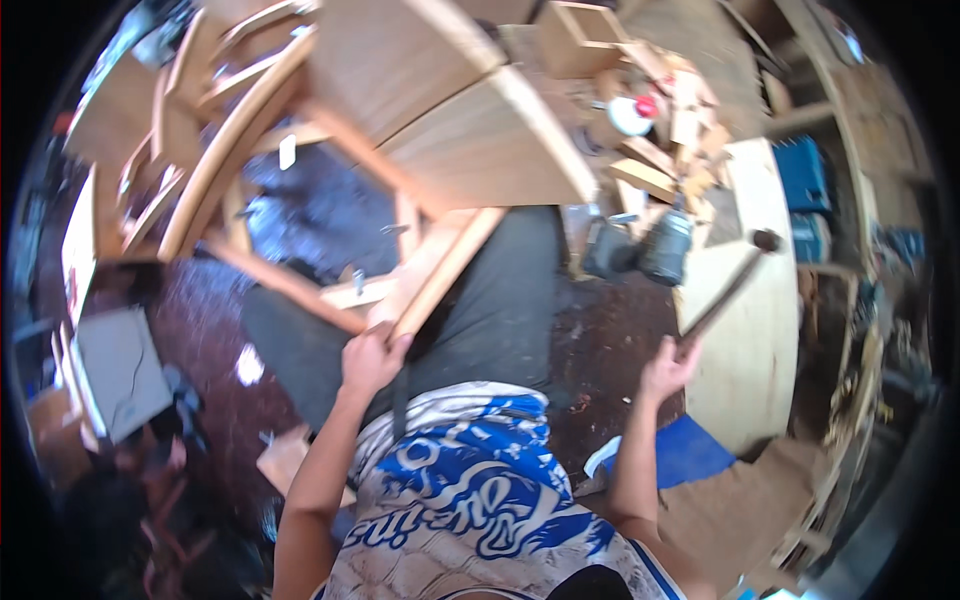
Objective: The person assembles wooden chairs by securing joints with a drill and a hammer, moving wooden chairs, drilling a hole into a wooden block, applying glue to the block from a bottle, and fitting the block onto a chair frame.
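A wooden chair frame leans across my lap, with flat panels and a curved rail on its far side. My left hand is closed around the near end of one of its wooden bars. Out to the right, my right hand grips the lower end of a hammer's handle, apart from the chair. The hammer points up and away, its dark head above a pale board. Motion blurs parts of the picture.
Wood offcuts lie in a heap at the far right beside a white bottle with a red cap. Nearer are a grey-blue container and a pale board. Cardboard lies near right, a grey panel at left.
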Demonstrator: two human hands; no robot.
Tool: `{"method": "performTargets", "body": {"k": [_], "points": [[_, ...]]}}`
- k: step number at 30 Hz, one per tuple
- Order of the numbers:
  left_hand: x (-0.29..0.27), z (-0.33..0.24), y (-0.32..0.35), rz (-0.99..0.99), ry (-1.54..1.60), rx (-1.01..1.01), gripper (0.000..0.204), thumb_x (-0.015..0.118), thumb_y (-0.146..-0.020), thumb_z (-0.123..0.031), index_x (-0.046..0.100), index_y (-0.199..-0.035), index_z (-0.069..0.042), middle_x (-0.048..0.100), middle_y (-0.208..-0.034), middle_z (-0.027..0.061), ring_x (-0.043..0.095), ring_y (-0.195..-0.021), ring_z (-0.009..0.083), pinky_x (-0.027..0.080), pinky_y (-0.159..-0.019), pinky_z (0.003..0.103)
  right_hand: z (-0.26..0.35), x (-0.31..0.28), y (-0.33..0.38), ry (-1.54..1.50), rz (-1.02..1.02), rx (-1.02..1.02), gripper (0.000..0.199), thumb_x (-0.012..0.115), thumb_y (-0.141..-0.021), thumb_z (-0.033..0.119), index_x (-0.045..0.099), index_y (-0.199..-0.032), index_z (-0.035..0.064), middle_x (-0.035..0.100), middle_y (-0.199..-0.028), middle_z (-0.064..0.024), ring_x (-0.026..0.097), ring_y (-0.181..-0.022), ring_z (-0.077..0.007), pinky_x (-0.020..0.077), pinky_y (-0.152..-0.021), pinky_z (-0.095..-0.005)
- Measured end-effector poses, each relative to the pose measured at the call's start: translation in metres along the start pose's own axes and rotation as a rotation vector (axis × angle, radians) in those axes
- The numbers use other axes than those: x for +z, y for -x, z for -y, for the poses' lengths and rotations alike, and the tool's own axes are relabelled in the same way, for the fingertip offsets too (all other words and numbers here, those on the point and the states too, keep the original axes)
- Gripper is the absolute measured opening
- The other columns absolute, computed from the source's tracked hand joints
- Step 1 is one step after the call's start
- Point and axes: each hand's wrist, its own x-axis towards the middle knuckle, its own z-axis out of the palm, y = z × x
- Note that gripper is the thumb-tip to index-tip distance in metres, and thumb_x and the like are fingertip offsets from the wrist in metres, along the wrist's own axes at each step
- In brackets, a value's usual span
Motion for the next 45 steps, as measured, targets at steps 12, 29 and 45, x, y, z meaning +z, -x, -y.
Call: {"method": "performTargets", "body": {"k": [12,29,45], "points": [[0.03,-0.013,-0.021,-0.202,0.165,0.047,0.052,0.078,-0.08,-0.03,0.066,-0.121,0.0,0.067,-0.122,0.0184,0.063,-0.114,0.0354,0.049,-0.099,0.041,-0.06,0.039,0.024,-0.008,0.057,0.227,0.057,0.06,-0.08,-0.008,0.052,-0.136,-0.0096,0.06,-0.133,-0.0161,0.057,-0.124,-0.0237,0.0398,-0.108,-0.0325],[0.035,-0.009,-0.025,-0.213,0.117,0.18,0.042,0.074,-0.084,-0.026,0.057,-0.114,-0.002,0.06,-0.112,0.0163,0.057,-0.105,0.037,0.046,-0.093,0.046,-0.081,0.076,-0.107,0.4,-0.214,0.209,0.048,0.064,-0.078,0.015,0.062,-0.125,0.0045,0.069,-0.11,-0.0217,0.065,-0.102,-0.0407,0.0478,-0.092,-0.0468],[0.037,-0.008,-0.035,-0.236,0.223,0.11,0.035,0.065,-0.093,-0.032,0.062,-0.111,-0.002,0.064,-0.11,0.0178,0.062,-0.104,0.0379,0.048,-0.092,0.044,0.063,0.09,-0.224,-0.224,0.11,-0.258,0.028,0.065,-0.089,0.005,0.068,-0.116,-0.0039,0.07,-0.108,-0.0101,0.066,-0.094,-0.0176,0.0517,-0.086,-0.0303]]}}
